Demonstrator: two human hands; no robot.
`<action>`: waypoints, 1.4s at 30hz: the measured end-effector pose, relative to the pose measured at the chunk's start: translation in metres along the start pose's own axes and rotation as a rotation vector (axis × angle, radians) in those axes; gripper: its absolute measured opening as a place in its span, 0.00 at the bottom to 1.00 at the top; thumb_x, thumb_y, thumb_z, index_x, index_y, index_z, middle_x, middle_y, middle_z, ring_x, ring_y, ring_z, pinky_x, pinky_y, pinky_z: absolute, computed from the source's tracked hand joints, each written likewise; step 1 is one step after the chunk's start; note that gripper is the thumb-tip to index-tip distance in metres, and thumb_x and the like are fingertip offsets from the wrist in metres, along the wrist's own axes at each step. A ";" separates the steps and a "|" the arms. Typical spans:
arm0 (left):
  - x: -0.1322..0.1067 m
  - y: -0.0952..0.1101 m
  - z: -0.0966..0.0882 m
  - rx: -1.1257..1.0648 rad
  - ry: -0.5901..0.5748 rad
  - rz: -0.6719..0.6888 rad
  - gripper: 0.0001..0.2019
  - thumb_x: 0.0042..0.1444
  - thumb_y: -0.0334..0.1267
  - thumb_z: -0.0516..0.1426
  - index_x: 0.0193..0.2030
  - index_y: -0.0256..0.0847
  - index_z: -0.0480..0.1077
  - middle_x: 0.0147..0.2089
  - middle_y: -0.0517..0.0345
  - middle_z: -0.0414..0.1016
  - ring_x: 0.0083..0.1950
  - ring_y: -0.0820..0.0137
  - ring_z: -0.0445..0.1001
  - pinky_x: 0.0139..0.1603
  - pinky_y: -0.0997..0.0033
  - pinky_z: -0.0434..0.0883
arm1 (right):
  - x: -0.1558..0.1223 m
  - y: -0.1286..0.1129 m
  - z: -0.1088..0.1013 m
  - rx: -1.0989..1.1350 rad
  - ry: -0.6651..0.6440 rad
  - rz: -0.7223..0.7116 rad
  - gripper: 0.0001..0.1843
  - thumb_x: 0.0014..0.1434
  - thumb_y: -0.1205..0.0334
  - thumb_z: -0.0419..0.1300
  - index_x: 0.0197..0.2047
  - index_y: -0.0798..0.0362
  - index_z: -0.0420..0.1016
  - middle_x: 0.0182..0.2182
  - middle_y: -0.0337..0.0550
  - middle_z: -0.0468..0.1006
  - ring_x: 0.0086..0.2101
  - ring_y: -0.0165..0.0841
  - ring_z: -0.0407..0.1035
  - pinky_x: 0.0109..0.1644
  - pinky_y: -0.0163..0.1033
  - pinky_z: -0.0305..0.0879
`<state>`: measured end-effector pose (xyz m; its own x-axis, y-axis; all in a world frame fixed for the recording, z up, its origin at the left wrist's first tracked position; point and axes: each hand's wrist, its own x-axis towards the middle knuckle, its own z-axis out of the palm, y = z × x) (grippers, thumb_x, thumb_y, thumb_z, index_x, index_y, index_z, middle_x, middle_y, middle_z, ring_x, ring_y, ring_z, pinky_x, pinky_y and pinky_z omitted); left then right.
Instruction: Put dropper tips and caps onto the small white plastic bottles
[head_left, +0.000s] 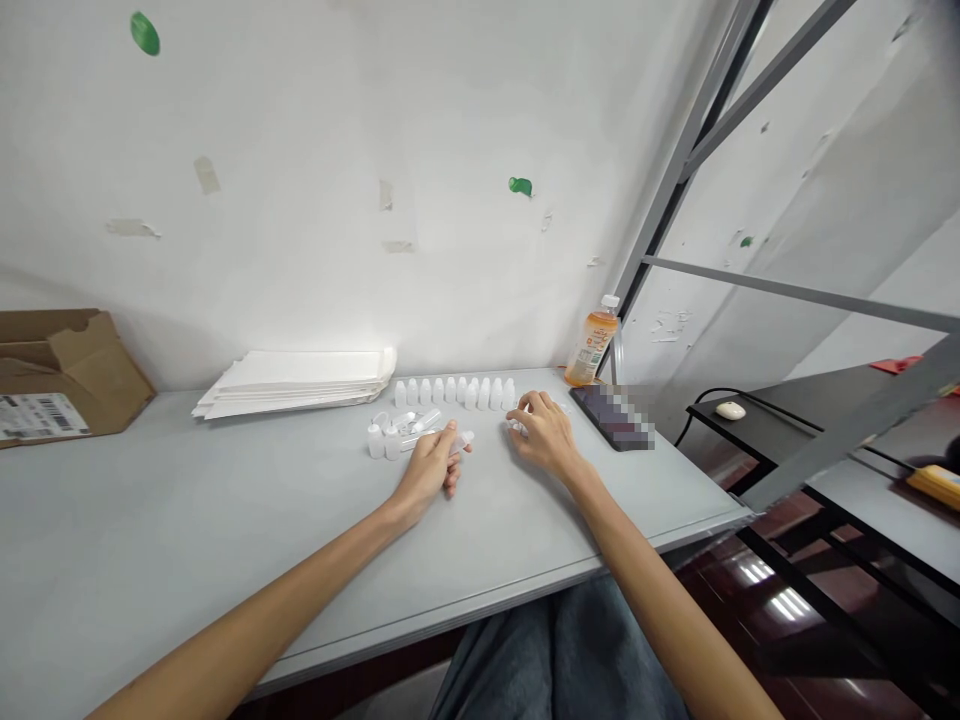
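Observation:
My left hand (pixel 429 470) is closed around a small translucent dropper bottle (pixel 463 440), its tip pointing right. My right hand (pixel 546 432) reaches down with bent fingers over some small white pieces (pixel 517 426), perhaps caps; what its fingertips pinch is hidden. Behind both hands, a row of several small white dropper bottles (pixel 450 391) stands upright near the wall. To the left of my left hand, two upright bottles (pixel 384 443) stand without the white tops of the row. Several clear and white loose parts (pixel 421 420) lie beside them, partly behind that hand.
All this is on a grey table (pixel 187 520). A stack of white sheets or envelopes (pixel 300 380) lies at the back, with a cardboard box (pixel 67 375) at far left. An orange drink bottle (pixel 592 345) and a phone (pixel 611 415) are on the right, near a metal frame (pixel 694 140).

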<state>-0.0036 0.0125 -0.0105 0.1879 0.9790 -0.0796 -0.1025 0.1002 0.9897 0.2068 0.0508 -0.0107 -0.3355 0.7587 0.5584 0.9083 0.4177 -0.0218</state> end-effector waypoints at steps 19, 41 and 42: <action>-0.006 0.002 0.002 0.069 -0.001 0.083 0.15 0.59 0.54 0.51 0.41 0.46 0.58 0.21 0.72 0.49 0.17 0.78 0.54 0.14 0.81 0.56 | 0.006 -0.049 -0.017 1.136 -0.308 0.190 0.20 0.57 0.53 0.60 0.50 0.52 0.76 0.43 0.47 0.79 0.42 0.37 0.72 0.35 0.36 0.65; -0.006 0.003 0.006 -0.008 -0.036 0.059 0.17 0.56 0.56 0.54 0.39 0.44 0.61 0.22 0.72 0.51 0.16 0.81 0.52 0.14 0.82 0.52 | 0.006 -0.038 -0.019 1.261 -0.390 0.249 0.20 0.54 0.46 0.63 0.30 0.56 0.72 0.22 0.39 0.71 0.23 0.28 0.64 0.26 0.34 0.62; -0.007 0.004 0.008 -0.026 -0.038 0.054 0.18 0.56 0.57 0.54 0.39 0.43 0.61 0.22 0.72 0.51 0.16 0.81 0.52 0.14 0.82 0.52 | 0.007 -0.037 -0.019 1.267 -0.373 0.249 0.20 0.53 0.46 0.63 0.30 0.56 0.72 0.21 0.39 0.71 0.23 0.28 0.64 0.26 0.34 0.62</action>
<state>0.0021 0.0047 -0.0049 0.2179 0.9757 -0.0216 -0.1386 0.0528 0.9889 0.1756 0.0311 0.0095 -0.4283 0.8867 0.1742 0.1679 0.2675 -0.9488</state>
